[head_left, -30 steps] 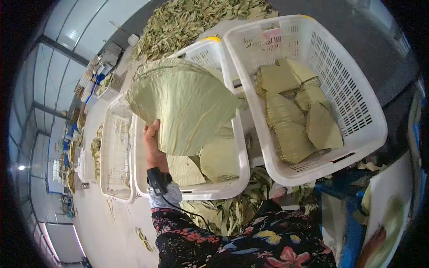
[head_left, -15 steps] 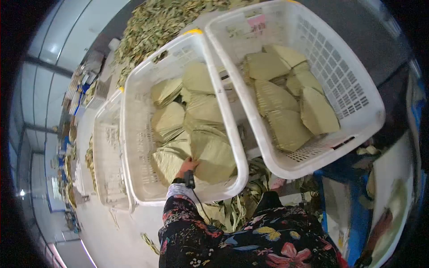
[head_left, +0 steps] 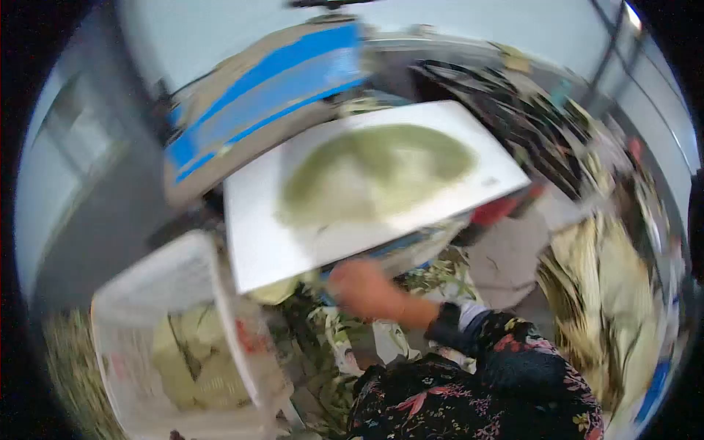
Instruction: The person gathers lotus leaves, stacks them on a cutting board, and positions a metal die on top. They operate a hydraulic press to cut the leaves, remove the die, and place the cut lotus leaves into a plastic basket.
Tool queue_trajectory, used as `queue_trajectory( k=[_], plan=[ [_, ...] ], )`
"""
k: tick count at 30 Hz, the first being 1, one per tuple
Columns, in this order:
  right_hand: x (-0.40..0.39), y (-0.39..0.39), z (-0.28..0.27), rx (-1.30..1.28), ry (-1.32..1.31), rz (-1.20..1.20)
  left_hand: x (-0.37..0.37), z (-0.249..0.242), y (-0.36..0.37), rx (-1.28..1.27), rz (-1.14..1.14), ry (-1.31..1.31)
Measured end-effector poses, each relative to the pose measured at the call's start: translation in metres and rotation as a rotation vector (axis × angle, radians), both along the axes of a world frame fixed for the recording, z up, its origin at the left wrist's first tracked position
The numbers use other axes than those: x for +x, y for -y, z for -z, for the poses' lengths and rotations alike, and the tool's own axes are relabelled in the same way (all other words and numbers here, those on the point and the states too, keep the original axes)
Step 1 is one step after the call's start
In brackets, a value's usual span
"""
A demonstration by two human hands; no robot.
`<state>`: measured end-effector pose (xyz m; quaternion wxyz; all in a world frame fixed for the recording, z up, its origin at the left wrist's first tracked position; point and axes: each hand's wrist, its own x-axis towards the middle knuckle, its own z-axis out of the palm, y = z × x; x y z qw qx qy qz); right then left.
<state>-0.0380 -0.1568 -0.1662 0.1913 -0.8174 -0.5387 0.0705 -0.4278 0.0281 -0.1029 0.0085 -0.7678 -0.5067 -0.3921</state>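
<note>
My right hand (head_left: 363, 288), smeared by motion, is just in front of the near edge of a white board (head_left: 257, 242). Whether its fingers hold anything is hidden by the blur. A dark band circles the wrist below the floral sleeve. The board has a broad green stain (head_left: 440, 150) across its middle. To the left of the hand stands a white plastic basket (head_left: 158, 275) with stacks of trimmed pale green leaves (head_left: 187, 359) inside. My left hand is out of view.
Beyond the board sits a brown padded piece with blue tape (head_left: 293, 70). At right lie large bundles of dried leaves (head_left: 609, 308). Leaf scraps (head_left: 330, 389) litter the floor below the hand. Dark plastic bags (head_left: 506, 110) lie behind the board at right.
The view has swung from the two leaf-filled baskets to the white board. My left hand, earlier touching leaf stacks in a basket, has left the view; my right hand has come in.
</note>
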Motion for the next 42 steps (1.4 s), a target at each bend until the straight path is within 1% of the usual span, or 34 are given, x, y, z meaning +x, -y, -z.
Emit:
queue_trajectory(
  k=[1, 2, 3, 4, 5, 6, 7, 8, 10, 12, 13, 14, 15, 17, 18, 19, 20, 21, 22, 24, 25, 27, 28, 30, 31, 33, 34, 35, 36, 37, 39, 40, 41, 42],
  plan=[
    [-0.026, 0.021, -0.005, 0.063, -0.259, -0.042, 0.026, 0.006, -0.007, 0.047, 0.231, 0.064],
    [-0.046, 0.054, -0.001, 0.244, -0.080, -0.168, 0.071, 0.001, 0.013, -0.038, 0.424, 0.132],
    [-0.061, 0.090, 0.003, 0.402, 0.116, -0.291, 0.105, 0.002, 0.036, -0.227, 0.552, 0.202],
    [-0.059, 0.129, 0.011, 0.404, 0.129, -0.201, 0.133, 0.039, 0.037, -0.389, 0.684, 0.286],
    [-0.065, 0.164, 0.010, 0.378, 0.101, -0.054, 0.156, 0.073, 0.034, -0.563, 0.810, 0.369],
    [-0.071, 0.201, 0.015, 0.359, 0.071, 0.088, 0.177, 0.086, 0.062, -0.705, 0.889, 0.372],
    [-0.076, 0.241, 0.019, 0.322, 0.053, 0.300, 0.202, 0.099, 0.092, -0.716, 1.036, 0.318],
    [-0.081, 0.285, 0.021, 0.288, 0.030, 0.500, 0.222, 0.106, 0.126, -0.721, 1.171, 0.266],
    [-0.104, 0.374, 0.010, 0.258, 0.049, 0.873, 0.244, 0.094, 0.208, -0.833, 1.336, 0.149],
    [-0.131, 0.454, 0.001, 0.185, 0.252, 1.097, 0.256, 0.098, 0.269, -1.057, 1.523, 0.154],
    [-0.145, 0.485, 0.000, 0.117, 0.256, 1.241, 0.261, 0.097, 0.296, -1.053, 1.547, 0.134],
    [-0.158, 0.516, 0.000, 0.044, 0.255, 1.379, 0.265, 0.094, 0.325, -1.180, 1.575, 0.032],
    [-0.169, 0.544, -0.002, 0.054, 0.260, 1.426, 0.267, 0.093, 0.348, -1.309, 1.590, -0.076],
    [-0.190, 0.583, -0.003, -0.118, 0.178, 1.564, 0.269, 0.101, 0.382, -1.333, 1.662, -0.142],
    [-0.197, 0.595, -0.002, -0.118, 0.164, 1.572, 0.269, 0.105, 0.396, -1.359, 1.720, -0.188],
    [-0.202, 0.604, 0.001, -0.221, 0.155, 1.573, 0.269, 0.108, 0.411, -1.357, 1.714, -0.204],
    [-0.205, 0.609, 0.006, -0.319, 0.146, 1.566, 0.271, 0.109, 0.424, -1.437, 1.712, -0.241],
    [-0.202, 0.608, 0.011, -0.306, 0.135, 1.564, 0.274, 0.110, 0.437, -1.512, 1.709, -0.276],
    [-0.193, 0.603, 0.015, -0.333, 0.182, 1.526, 0.278, 0.112, 0.449, -1.498, 1.706, -0.284],
    [-0.175, 0.592, 0.035, -0.380, 0.296, 1.488, 0.280, 0.117, 0.473, -1.684, 1.654, -0.371],
    [-0.169, 0.589, 0.045, -0.370, 0.283, 1.487, 0.281, 0.119, 0.481, -1.676, 1.643, -0.381],
    [-0.151, 0.589, 0.055, -0.371, 0.353, 1.523, 0.289, 0.125, 0.499, -1.648, 1.708, -0.580],
    [-0.145, 0.587, 0.048, -0.267, 0.377, 1.526, 0.294, 0.130, 0.508, -1.644, 1.702, -0.578],
    [-0.135, 0.592, 0.049, -0.221, 0.361, 1.496, 0.301, 0.141, 0.519, -1.757, 1.716, -0.670],
    [-0.132, 0.594, 0.049, -0.180, 0.358, 1.472, 0.305, 0.147, 0.525, -1.759, 1.707, -0.672],
    [-0.131, 0.603, 0.046, -0.191, 0.342, 1.435, 0.315, 0.156, 0.537, -1.805, 1.726, -0.721],
    [-0.133, 0.614, 0.047, -0.173, 0.289, 1.417, 0.319, 0.158, 0.543, -1.814, 1.716, -0.717],
    [-0.132, 0.622, 0.047, -0.156, 0.230, 1.397, 0.321, 0.159, 0.549, -1.908, 1.667, -0.717],
    [-0.131, 0.624, 0.026, -0.134, 0.206, 1.410, 0.323, 0.160, 0.554, -2.000, 1.614, -0.717],
    [-0.129, 0.627, 0.012, -0.139, 0.196, 1.407, 0.325, 0.160, 0.562, -2.008, 1.602, -0.720],
    [-0.126, 0.637, -0.004, -0.039, 0.199, 1.486, 0.328, 0.159, 0.582, -2.169, 1.458, -0.722],
    [-0.124, 0.642, -0.006, -0.035, 0.264, 1.479, 0.331, 0.167, 0.589, -2.220, 1.538, -0.673],
    [-0.125, 0.642, -0.007, -0.041, 0.265, 1.479, 0.334, 0.174, 0.598, -2.226, 1.539, -0.673],
    [-0.125, 0.641, -0.009, -0.041, 0.265, 1.467, 0.336, 0.174, 0.609, -2.336, 1.450, -0.591]
  ],
)
